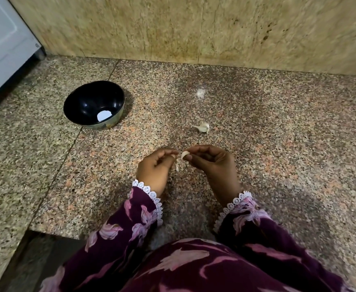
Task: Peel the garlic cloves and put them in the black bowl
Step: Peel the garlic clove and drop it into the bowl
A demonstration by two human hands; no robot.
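Right hand (209, 163) pinched clove (185, 154) over counter (278, 144); left hand (159, 167) pinched skin strip (176, 165). Best: hold clove firm, pull skin away steadily. Second clove (203, 127) on counter, bowl (93, 104) far left.

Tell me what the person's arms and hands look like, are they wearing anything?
Both arms wear long dark purple sleeves with a pink leaf-like print. Each cuff has white scalloped lace trim. The left hand and right hand are bare, no gloves visible.
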